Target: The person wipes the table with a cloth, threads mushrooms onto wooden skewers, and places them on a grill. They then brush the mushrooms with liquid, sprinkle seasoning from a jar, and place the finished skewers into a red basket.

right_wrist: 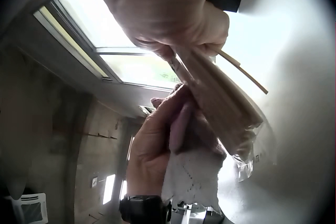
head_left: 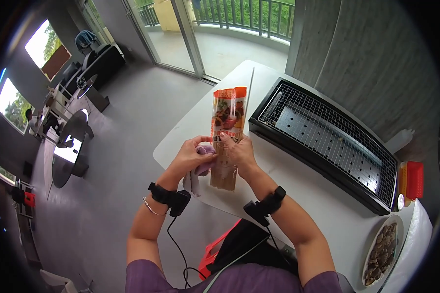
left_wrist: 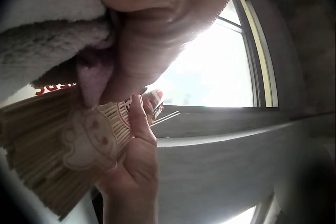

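Glossy packet, slim wooden sticks, fuzzy cloth

White table, rounded at its corners, and what a stretch the long black grill claimed, wire mesh right across its top! Beyond its near end sat a red basket, and closer in, a pale plate loaded with brown pieces!

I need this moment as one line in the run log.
left hand: holds cloth beside stick packet; right hand: grips stick packet, loose sticks; grill: on table
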The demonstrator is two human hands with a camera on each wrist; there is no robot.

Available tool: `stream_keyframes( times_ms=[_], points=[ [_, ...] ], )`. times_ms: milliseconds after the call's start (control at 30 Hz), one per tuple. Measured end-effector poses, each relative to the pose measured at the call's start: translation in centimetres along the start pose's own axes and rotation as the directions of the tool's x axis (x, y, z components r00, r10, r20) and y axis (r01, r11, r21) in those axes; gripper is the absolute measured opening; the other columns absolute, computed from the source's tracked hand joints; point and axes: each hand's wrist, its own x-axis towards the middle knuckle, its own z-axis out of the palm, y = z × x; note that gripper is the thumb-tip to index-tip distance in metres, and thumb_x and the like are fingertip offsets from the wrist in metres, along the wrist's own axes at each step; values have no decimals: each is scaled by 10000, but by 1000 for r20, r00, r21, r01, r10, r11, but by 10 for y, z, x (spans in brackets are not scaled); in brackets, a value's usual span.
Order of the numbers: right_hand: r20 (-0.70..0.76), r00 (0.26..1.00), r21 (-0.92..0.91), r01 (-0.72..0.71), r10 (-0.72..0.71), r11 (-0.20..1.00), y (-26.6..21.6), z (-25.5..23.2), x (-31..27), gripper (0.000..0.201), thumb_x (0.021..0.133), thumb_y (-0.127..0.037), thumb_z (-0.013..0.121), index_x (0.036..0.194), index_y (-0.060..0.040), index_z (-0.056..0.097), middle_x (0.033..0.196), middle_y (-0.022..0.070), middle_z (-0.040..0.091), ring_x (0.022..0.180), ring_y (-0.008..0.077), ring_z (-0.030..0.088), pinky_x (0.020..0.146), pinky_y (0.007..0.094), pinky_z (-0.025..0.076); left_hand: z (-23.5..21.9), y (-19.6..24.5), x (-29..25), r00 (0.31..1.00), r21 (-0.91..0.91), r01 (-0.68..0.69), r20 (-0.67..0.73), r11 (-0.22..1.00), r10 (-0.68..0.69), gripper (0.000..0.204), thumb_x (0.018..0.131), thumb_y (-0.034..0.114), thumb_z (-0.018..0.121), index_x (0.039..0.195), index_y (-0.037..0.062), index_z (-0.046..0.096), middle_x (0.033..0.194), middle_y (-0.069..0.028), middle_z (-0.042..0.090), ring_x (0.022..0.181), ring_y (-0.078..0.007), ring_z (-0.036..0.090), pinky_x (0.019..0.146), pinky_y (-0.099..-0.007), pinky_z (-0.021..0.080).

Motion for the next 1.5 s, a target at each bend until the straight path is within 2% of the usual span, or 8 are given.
stream_keyframes(
  times_ms=[200, 467, 767, 1000, 1200, 1300, 1400, 1500],
  points=[
    [-97, 993, -13, -64, 63, 998, 19, 4, 29, 360, 892, -277, 572, 1131, -22, 483, 849, 43, 617, 792, 135, 602, 730, 285, 496, -17, -18, 44, 997, -26, -63, -45, 998, 62, 376, 735, 30, 688, 1092, -21, 586, 847, -30, 624, 722, -73, 576, 643, -204, 494],
    [-294, 954, -194, -1, -57, 981, 52, -4, 28, 313, 852, -61, 428, 1162, -22, 447, 667, 6, 441, 465, 68, 349, 421, 249, 342, -37, -21, 100, 994, 183, 2, -108, 983, 18, 392, 696, 45, 660, 1076, -41, 608, 773, -48, 617, 644, -81, 567, 576, -211, 481],
    [-401, 915, -239, -67, -36, 969, 32, 5, 25, 614, 807, 63, 445, 1387, -51, 281, 1091, 130, 515, 879, 154, 534, 681, 264, 447, -30, 6, 130, 952, 592, -109, -169, 798, 255, 397, 692, 219, 716, 1035, 29, 651, 784, -82, 659, 702, -152, 610, 677, -265, 494],
    [13, 999, 13, 36, -37, 999, 12, -18, 13, 637, 832, 72, 419, 1410, 40, 155, 1447, 217, 249, 1394, 276, 105, 1023, 311, 298, -34, 18, 50, 821, 441, -303, -330, 845, 466, 319, 881, 310, 586, 957, 6, 647, 788, -73, 647, 721, -125, 579, 668, -263, 476],
    [14, 994, 41, -111, 111, 993, -9, -51, -23, 565, 838, 45, 446, 1374, 65, 266, 1379, 147, 357, 1273, 224, 330, 997, 301, 334, -2, 9, -32, 685, 121, -436, -598, 892, 417, 354, 925, 302, 540, 1068, -19, 584, 969, -79, 601, 816, -112, 551, 700, -230, 466],
    [45, 999, 76, -27, 24, 997, -36, -75, -75, 440, 849, 13, 480, 1285, 25, 423, 1316, 103, 430, 1167, 187, 426, 951, 307, 385, 17, -10, -62, 402, 280, -489, -768, 826, 498, 191, 894, 131, 571, 1028, -5, 580, 1146, -117, 543, 923, -154, 570, 791, -271, 475],
    [-10, 997, 90, 73, -72, 993, -63, -111, -121, 411, 840, 40, 451, 1247, -8, 479, 1270, 84, 483, 1140, 178, 468, 933, 319, 421, 40, -49, -79, 573, 747, -233, -412, 622, 709, 217, 818, 39, 596, 1036, 34, 588, 1167, -134, 561, 1044, -267, 548, 878, -349, 453],
    [-96, 981, 69, 173, -166, 983, -83, -156, -164, 370, 860, 12, 452, 1222, -38, 509, 1300, 101, 485, 1117, 174, 491, 921, 322, 430, 63, -74, -99, 727, 799, -144, -314, 583, 610, 296, 733, -39, 589, 1011, 61, 599, 1196, -136, 556, 1121, -347, 490, 949, -413, 399]
  ],
)
